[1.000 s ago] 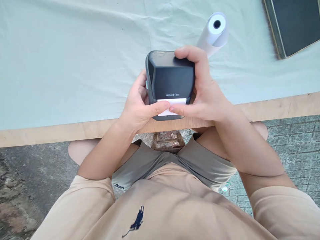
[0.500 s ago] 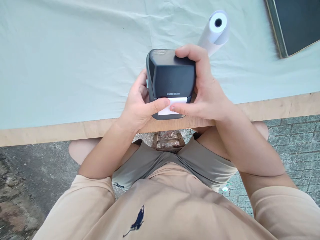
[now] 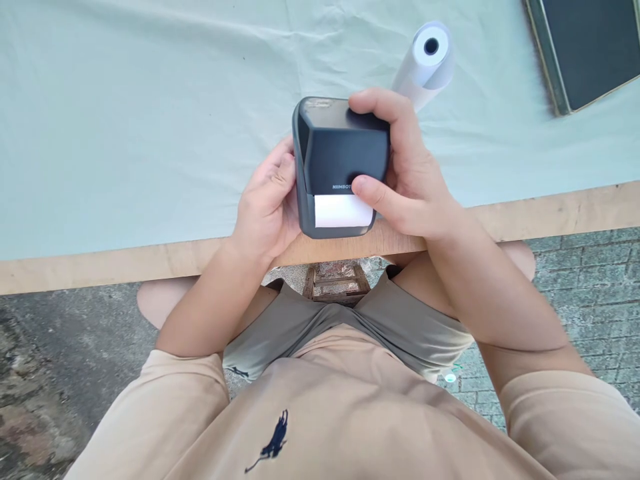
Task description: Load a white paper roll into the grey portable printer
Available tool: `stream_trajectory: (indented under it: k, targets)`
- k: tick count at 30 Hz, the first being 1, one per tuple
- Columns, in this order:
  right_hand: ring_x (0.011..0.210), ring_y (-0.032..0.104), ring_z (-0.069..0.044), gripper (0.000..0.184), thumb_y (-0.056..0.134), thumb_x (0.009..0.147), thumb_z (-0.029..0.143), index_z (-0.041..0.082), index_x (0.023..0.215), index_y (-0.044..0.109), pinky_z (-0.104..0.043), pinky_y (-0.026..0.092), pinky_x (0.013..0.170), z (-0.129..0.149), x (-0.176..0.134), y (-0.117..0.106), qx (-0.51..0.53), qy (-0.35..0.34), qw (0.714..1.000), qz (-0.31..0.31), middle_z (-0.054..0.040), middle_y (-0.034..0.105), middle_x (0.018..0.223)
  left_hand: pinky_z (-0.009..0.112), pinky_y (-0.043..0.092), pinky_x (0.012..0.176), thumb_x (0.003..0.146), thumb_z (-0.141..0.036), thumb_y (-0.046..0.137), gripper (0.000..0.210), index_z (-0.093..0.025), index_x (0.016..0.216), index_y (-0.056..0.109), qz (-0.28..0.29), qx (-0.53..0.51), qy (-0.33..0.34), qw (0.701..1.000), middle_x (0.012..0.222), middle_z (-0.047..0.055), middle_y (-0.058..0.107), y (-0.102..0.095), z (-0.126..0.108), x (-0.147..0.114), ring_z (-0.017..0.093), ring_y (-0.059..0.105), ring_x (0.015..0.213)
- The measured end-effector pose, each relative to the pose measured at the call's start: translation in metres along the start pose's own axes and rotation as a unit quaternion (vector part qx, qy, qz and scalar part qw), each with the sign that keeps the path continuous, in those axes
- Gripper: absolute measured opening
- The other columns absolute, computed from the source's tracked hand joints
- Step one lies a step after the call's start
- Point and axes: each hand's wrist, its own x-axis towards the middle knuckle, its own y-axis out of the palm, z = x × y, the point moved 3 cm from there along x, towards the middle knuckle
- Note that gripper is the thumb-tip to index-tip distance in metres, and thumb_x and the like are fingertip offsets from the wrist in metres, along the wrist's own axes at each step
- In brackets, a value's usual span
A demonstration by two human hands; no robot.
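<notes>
The printer [image 3: 337, 150] is over the near edge of the table [image 3: 125, 267]. The left hand [image 3: 267, 207] cups its left side; the right hand [image 3: 415, 177] clasps its right. Likely rigid, light, slippery: grip both sides, clear of paper [image 3: 339, 212].

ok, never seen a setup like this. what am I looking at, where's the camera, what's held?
No robot here: just a person's two bare hands. The camera is worn on the head, looking forward and down. The left hand and right hand hold opposite sides of a black device marked NIIMBOT, likely a printer. White paper shows at its near end. Beyond, on the cloth over the table, are a white roll and a dark flat thing, cut off by the picture's edge; I can't tell what it is.
</notes>
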Motion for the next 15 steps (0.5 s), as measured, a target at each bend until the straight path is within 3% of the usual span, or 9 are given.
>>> stream_trajectory:
  k: [11, 15]
  targets:
    - [0.137, 0.040, -0.027, 0.072, 0.063, 0.076, 0.056, 0.031, 0.136, 0.033, -0.050, 0.044, 0.115, 0.0038, 0.0039, -0.0002, -0.049, -0.035, 0.998, -0.009, -0.0069, 0.040, 0.146, 0.038, 0.059, 0.098, 0.092, -0.041, 0.057, 0.020, -0.024, 0.090, 0.064, -0.028, 0.001, -0.002, 1.000, 0.093, 0.003, 0.070, -0.0034, 0.0007, 0.0018, 0.026, 0.063, 0.124]
    - [0.134, 0.044, -0.026, 0.074, 0.062, 0.078, 0.061, 0.032, 0.138, 0.032, -0.047, 0.051, 0.106, 0.0080, 0.0038, -0.0051, -0.088, -0.014, 0.996, -0.005, -0.0056, 0.039, 0.148, 0.039, 0.058, 0.099, 0.089, -0.045, 0.059, 0.023, -0.024, 0.092, 0.065, -0.030, 0.002, -0.006, 1.000, 0.097, 0.004, 0.071, -0.0038, 0.0024, 0.0029, 0.027, 0.061, 0.126]
